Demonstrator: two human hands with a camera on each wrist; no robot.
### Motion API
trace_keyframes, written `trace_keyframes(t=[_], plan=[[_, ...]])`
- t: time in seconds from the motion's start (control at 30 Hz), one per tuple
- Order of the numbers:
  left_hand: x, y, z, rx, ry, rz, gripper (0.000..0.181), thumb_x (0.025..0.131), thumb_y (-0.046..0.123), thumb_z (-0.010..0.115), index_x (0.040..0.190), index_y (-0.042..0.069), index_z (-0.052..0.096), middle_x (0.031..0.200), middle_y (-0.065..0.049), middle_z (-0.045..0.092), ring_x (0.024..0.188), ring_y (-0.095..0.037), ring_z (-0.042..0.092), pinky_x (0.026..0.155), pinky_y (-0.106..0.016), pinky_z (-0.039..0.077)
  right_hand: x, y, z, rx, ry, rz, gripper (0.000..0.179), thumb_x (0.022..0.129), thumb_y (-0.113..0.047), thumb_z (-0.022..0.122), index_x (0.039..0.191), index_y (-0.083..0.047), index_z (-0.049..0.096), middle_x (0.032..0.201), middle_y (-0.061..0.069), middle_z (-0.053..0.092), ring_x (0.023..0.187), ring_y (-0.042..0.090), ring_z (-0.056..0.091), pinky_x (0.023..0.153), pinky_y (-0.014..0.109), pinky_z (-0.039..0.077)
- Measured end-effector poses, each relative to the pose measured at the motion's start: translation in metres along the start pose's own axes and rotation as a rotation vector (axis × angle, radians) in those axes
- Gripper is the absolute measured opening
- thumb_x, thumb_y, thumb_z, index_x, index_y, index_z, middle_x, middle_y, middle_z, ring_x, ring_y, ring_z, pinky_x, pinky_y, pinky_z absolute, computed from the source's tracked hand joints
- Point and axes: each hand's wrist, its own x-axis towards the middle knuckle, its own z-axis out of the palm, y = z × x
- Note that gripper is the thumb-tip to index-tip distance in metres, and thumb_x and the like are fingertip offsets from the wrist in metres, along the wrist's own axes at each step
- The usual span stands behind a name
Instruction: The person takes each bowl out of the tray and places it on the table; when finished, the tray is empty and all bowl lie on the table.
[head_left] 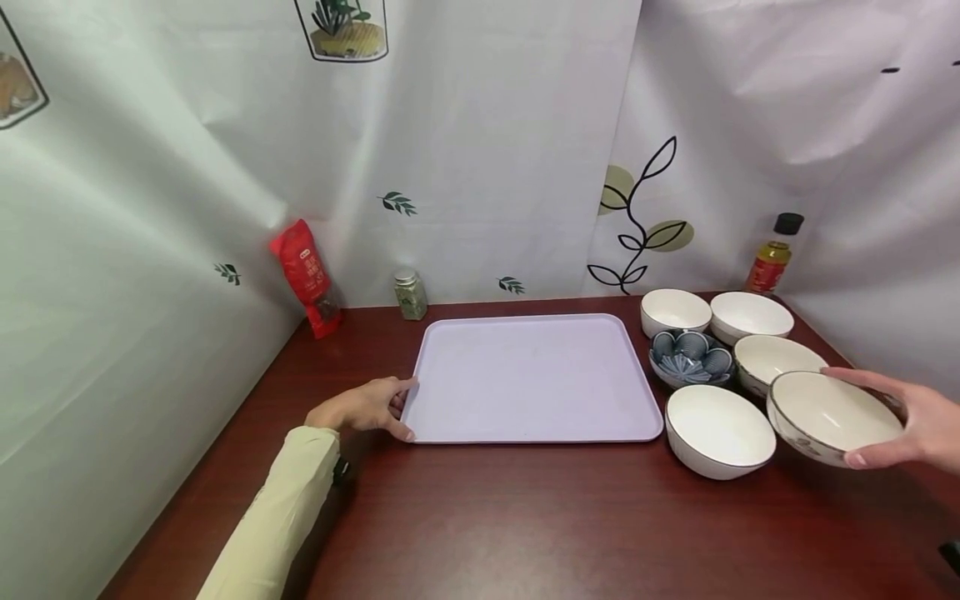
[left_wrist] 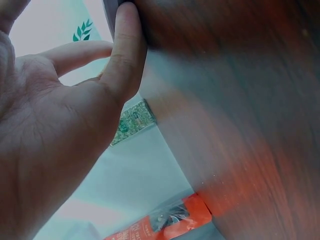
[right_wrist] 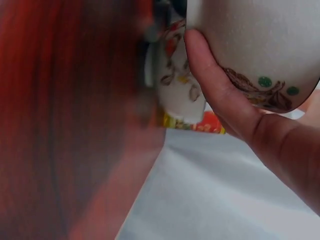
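Note:
My right hand (head_left: 917, 421) grips a cream bowl (head_left: 832, 421) with a dark rim and a leafy painted band, thumb on the near side and fingers at the far side. In the right wrist view this bowl (right_wrist: 260, 50) is off the table, its painted leaves and green dots showing by the thumb. At the left end of a pale lilac tray (head_left: 525, 383), my left hand (head_left: 367, 404) holds the rim, thumb at the near corner and forefinger further back. The left wrist view shows one fingertip against the tray's dark edge. Nothing lies on the tray.
Beside the tray's right end stand a white bowl (head_left: 720, 432), a blue patterned bowl (head_left: 690, 358), a cream bowl (head_left: 776, 360) and two white bowls (head_left: 675, 310) behind. An oil bottle (head_left: 771, 258), a spice jar (head_left: 410, 294) and a red packet (head_left: 307, 279) line the back.

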Motion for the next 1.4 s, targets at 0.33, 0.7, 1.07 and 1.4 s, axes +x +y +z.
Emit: trace_keyframes(t=[0.33, 0.7, 1.07, 1.4], plan=[[0.001, 0.003, -0.001, -0.031, -0.011, -0.022, 0.100, 0.076, 0.022, 0.088, 0.154, -0.004, 0.032, 0.123, -0.019, 0.058, 0.111, -0.025, 0.064, 0.101, -0.044, 0.053, -0.013, 0.022, 0.010, 0.002, -0.102, -0.034, 0.107, 0.054, -0.006, 0.088, 0.141, -0.049, 0.042, 0.118, -0.044, 0.038, 0.095, -0.017, 0.039, 0.071, 0.011, 0.029], [-0.003, 0.005, -0.002, -0.036, -0.011, -0.015, 0.102, 0.075, 0.022, 0.089, 0.154, -0.005, 0.030, 0.123, -0.021, 0.056, 0.112, -0.027, 0.065, 0.101, -0.046, 0.052, -0.013, 0.027, 0.014, -0.028, -0.149, 0.024, 0.101, 0.058, -0.011, 0.088, 0.139, -0.049, 0.040, 0.119, -0.045, 0.034, 0.097, -0.018, 0.037, 0.071, 0.014, 0.031], [0.000, 0.005, -0.003, -0.009, -0.007, -0.021, 0.102, 0.076, 0.025, 0.088, 0.155, -0.004, 0.030, 0.123, -0.018, 0.056, 0.112, -0.025, 0.063, 0.102, -0.046, 0.051, -0.016, 0.023, 0.020, 0.056, -0.111, -0.066, 0.112, 0.057, 0.000, 0.087, 0.145, -0.044, 0.034, 0.128, -0.042, 0.032, 0.106, -0.023, 0.031, 0.083, 0.005, 0.023], [0.000, 0.007, 0.001, -0.004, 0.007, -0.013, 0.099, 0.076, 0.022, 0.087, 0.154, -0.004, 0.032, 0.110, -0.015, 0.058, 0.103, -0.022, 0.059, 0.096, -0.041, 0.052, -0.025, 0.016, 0.027, 0.060, -0.114, -0.049, 0.126, 0.065, 0.000, 0.083, 0.155, -0.049, 0.008, 0.131, -0.048, 0.018, 0.107, -0.029, 0.022, 0.085, -0.001, 0.015]])
